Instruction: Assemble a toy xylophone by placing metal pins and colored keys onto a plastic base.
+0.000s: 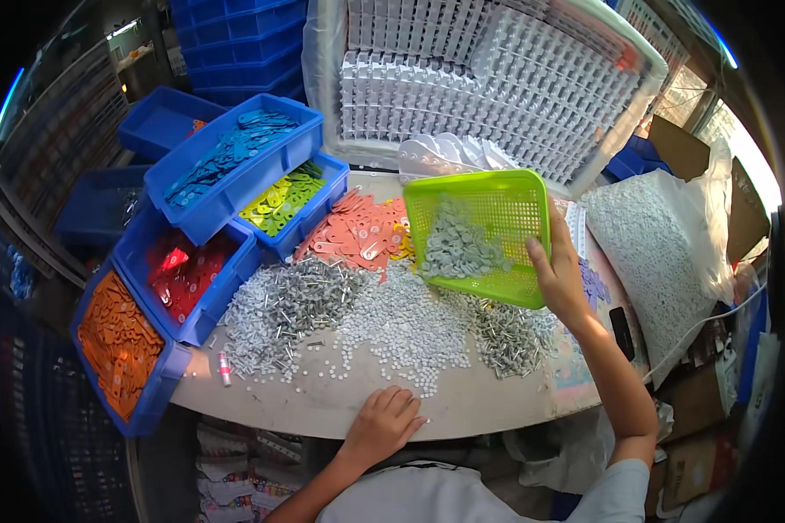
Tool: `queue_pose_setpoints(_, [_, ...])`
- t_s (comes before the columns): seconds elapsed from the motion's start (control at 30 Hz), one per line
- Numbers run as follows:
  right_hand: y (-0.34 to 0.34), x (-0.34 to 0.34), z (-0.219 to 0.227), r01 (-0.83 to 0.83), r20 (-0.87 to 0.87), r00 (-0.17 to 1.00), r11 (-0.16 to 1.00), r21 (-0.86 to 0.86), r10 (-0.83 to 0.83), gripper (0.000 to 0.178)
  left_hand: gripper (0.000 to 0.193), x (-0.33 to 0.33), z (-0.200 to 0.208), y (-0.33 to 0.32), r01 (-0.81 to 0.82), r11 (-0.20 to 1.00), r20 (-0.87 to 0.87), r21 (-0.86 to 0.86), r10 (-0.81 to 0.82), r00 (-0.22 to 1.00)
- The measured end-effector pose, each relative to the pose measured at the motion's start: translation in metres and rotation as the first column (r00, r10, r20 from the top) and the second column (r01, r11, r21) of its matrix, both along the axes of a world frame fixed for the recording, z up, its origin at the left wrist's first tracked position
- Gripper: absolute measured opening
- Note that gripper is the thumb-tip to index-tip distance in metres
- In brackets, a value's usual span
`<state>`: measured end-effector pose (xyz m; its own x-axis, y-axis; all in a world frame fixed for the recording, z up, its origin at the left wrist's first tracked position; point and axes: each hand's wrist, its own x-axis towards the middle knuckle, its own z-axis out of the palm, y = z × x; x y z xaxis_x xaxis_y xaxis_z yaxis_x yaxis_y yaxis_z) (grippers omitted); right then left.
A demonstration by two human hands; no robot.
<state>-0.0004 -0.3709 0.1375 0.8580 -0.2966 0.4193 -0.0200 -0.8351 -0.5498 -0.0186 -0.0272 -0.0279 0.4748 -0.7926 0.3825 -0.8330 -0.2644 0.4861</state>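
Note:
My right hand (pixel 556 272) grips the right end of a bright green perforated basket (pixel 525 187), thumb inside the rim. The basket is tilted, and small greyish translucent pieces (pixel 462 244) lie heaped in it. It hangs over the back of the table. My left hand (pixel 384 425) rests on the table's front edge, fingers laid on the surface and thumb apart, holding nothing. Just beyond it spreads a pile of small white round pieces (pixel 406 322). Metal pins (pixel 310 301) are heaped to its left, and another heap of pins (pixel 510 340) lies to the right.
Blue bins (pixel 202 235) at the left hold blue, green, red and orange flat pieces. Salmon-coloured pieces (pixel 362 231) lie behind the pins. A white-lined crate (pixel 497 87) of white parts stands at the back. A large sack (pixel 658 244) and a dark phone-like object (pixel 622 333) are at the right.

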Motion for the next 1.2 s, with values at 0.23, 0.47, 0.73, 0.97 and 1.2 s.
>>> queue_pose_setpoints(0.23, [0.016,0.002,0.011,-0.195,0.023,0.972,0.862,-0.468,0.232,0.083,0.032,0.002,0.003,-0.004,0.019,1.000,0.005,0.013,-0.019,1.000])
queue_pose_setpoints(0.47, [0.020,-0.001,0.014,-0.317,-0.025,0.914,0.676,-0.666,0.405,0.095,0.035,0.003,0.005,-0.006,0.040,0.997,0.008,0.059,-0.040,0.999])
queue_pose_setpoints(0.73, [0.026,-0.022,0.025,-0.253,0.067,0.906,0.664,-0.704,0.417,0.099,0.037,0.000,-0.001,-0.001,0.033,0.996,-0.014,0.077,-0.033,0.999])
queue_pose_setpoints(0.97, [-0.002,-0.090,0.028,0.134,0.368,0.907,0.688,-0.714,0.206,0.076,0.031,0.003,-0.007,-0.005,0.069,0.997,-0.094,-0.048,-0.073,0.993])
queue_pose_setpoints(1.2, [-0.006,-0.294,0.070,0.608,0.408,0.720,0.793,0.018,-0.562,0.061,0.033,0.001,0.001,-0.020,0.112,0.993,-0.098,0.035,-0.108,0.989])
